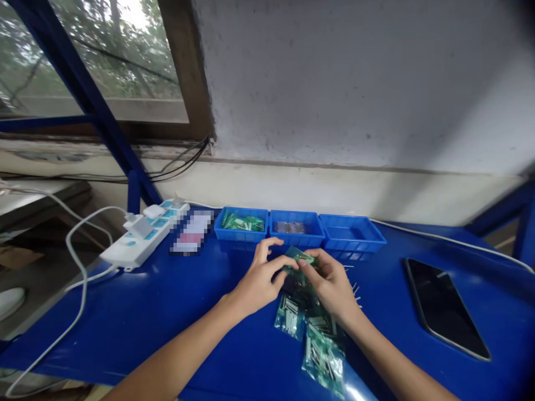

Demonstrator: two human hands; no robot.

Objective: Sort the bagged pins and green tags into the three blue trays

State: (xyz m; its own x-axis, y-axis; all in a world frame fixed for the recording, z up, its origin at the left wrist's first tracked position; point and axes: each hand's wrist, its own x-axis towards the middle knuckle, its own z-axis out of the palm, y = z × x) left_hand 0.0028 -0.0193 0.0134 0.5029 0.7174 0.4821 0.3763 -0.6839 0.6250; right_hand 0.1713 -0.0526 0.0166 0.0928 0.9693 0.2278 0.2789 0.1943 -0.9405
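Observation:
In the head view, my right hand point(332, 284) pinches a small clear green-tinted plastic bag point(296, 254) between thumb and fingers. My left hand point(263, 275) is beside it with fingers apart and curved; the index fingertip reaches the bag near my right thumb. Below my hands lies a pile of similar small bags. One small bag point(289, 316) and another nearer bag point(324, 359) show short pale and dark slim pieces inside. Several thin white sticks point(356, 291) stick out beside my right hand. My right hand partly hides the pile.
Three blue bins stand along the wall: a left bin point(241, 236) with green bags, a middle bin point(296, 240) with brownish packets, a right bin point(355, 245). A dark tablet point(445, 306) lies right. A white power strip point(125, 252) with cables and a blurred phone-like object point(193, 231) are left.

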